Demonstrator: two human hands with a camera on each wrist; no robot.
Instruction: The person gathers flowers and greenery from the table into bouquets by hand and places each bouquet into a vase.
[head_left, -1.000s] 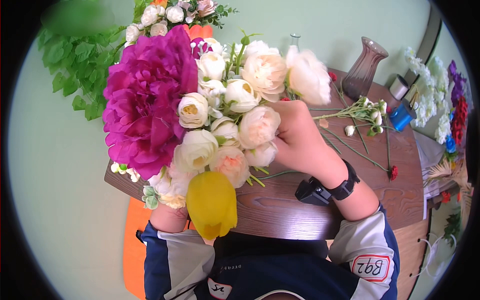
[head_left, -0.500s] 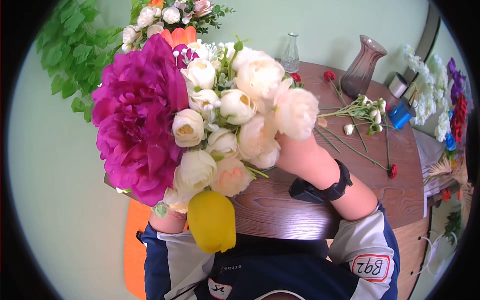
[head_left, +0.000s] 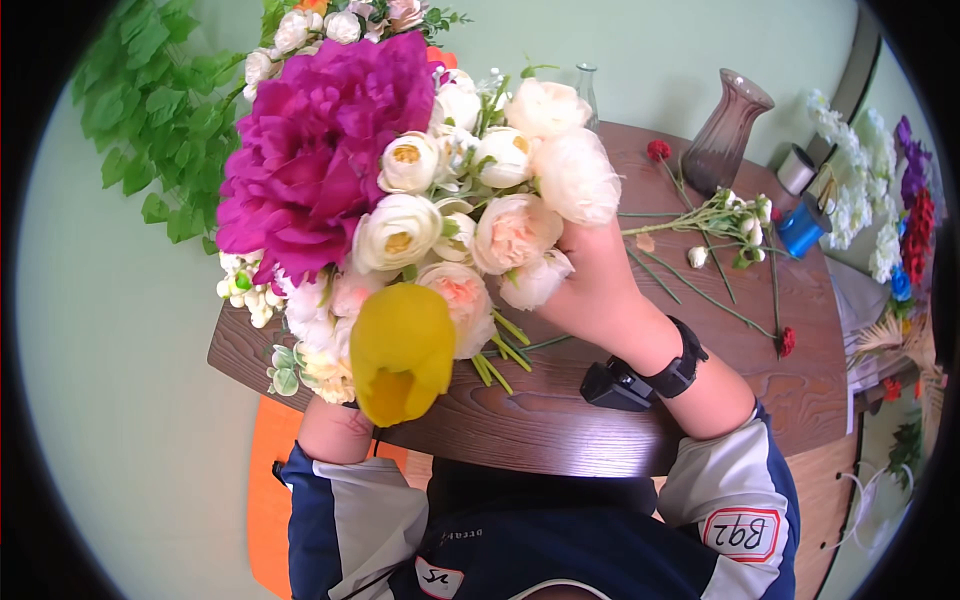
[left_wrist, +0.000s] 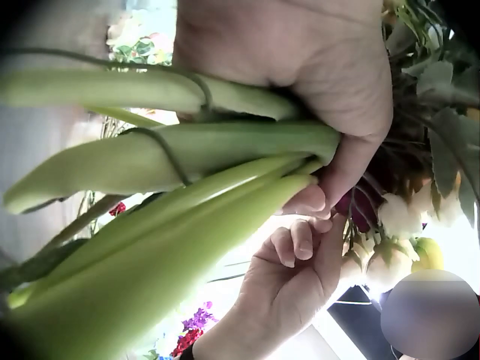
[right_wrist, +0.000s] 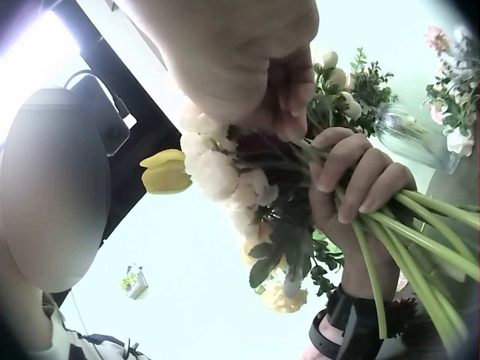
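Observation:
My left hand (right_wrist: 364,176) grips a bundle of green stems (right_wrist: 420,247) below the heads of an artificial bouquet; in the head view the flowers hide it. The bouquet has a big magenta peony (head_left: 320,150), a yellow tulip (head_left: 400,355), cream ranunculus (head_left: 398,232) and blush peonies (head_left: 515,233). Right under a pale peony (head_left: 580,175) at the bouquet's right edge, my right hand (head_left: 595,285) pinches a thin stem with curled fingers. In the left wrist view that right hand (left_wrist: 292,262) lies close to the left fingertips, beneath the flower heads.
On the wooden table (head_left: 560,430) lie red carnations (head_left: 787,342) and a white-flowered sprig (head_left: 735,225). A smoky vase (head_left: 722,135), a clear bottle (head_left: 587,95), and a blue spool (head_left: 803,230) stand toward the back. Green vines (head_left: 140,120) hang at the left.
The pale peony has moved from out at the right in against the other blooms, with my right hand beneath it. The bouquet has tilted, the magenta peony dipping and then rising.

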